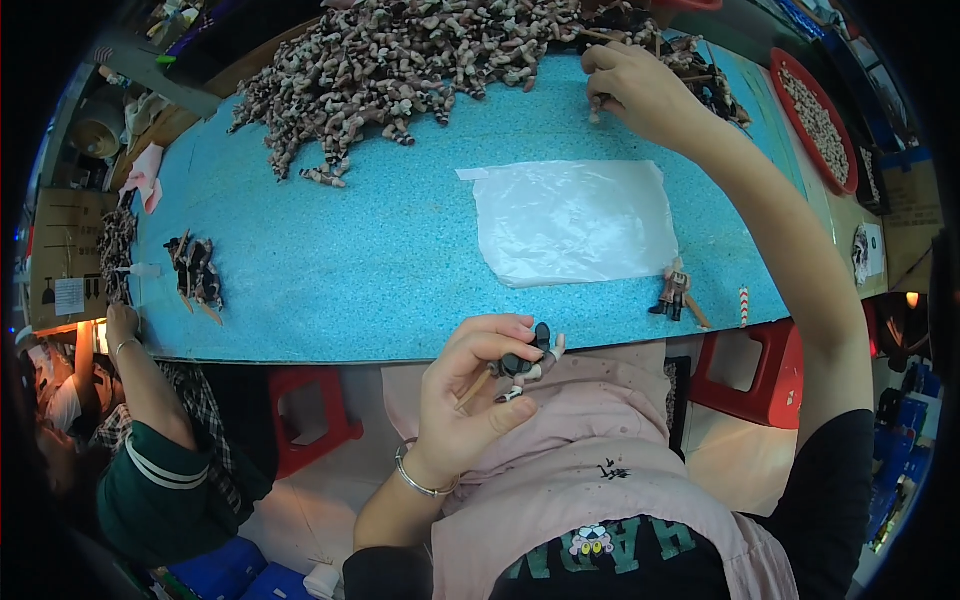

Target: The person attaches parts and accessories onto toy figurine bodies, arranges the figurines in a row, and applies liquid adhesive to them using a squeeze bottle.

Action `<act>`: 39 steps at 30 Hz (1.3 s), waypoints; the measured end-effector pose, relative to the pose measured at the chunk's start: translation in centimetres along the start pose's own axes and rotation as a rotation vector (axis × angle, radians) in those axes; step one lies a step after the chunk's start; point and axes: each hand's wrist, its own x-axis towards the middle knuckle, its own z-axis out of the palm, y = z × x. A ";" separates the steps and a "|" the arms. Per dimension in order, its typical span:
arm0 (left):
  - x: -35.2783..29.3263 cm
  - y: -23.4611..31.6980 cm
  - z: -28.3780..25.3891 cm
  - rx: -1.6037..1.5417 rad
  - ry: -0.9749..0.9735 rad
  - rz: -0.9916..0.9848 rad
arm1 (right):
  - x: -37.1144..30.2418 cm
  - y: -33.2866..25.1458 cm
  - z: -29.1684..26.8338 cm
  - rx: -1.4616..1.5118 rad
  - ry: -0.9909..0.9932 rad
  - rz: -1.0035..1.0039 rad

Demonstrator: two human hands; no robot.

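My left hand (450, 405), with a bangle at its wrist, is raised in front of the table's near edge. Its fingers and thumb close round a small toy figure (525, 370) with black and pale parts; a thin tan piece sticks out beside it. At the far side of the table my right hand (640, 90) reaches out, fingers bent together round a small pale piece (596, 112) whose kind I cannot make out. A large heap of small pink, white and black figure parts (380, 75) lies left of that hand. Dark figures with brown sticks (715, 90) lie behind it.
A clear plastic sheet (575, 220) lies on the blue tabletop (330, 270). Near its right corner is a figure (673, 292), then a small striped stick (743, 305). More figures (196, 272) lie left, near a co-worker's hand (122, 322). A red basket (849, 172) stands far right.
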 end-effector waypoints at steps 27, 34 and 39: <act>-0.2 0.9 -1.4 0.287 0.188 -0.008 | -6.8 -9.2 -1.5 0.837 0.101 0.450; 1.7 4.1 -12.6 1.522 0.562 0.313 | -11.0 -7.3 -4.3 1.399 0.111 0.840; 1.9 6.2 -16.6 1.946 0.757 0.380 | -14.8 -6.4 -4.9 1.565 0.178 0.954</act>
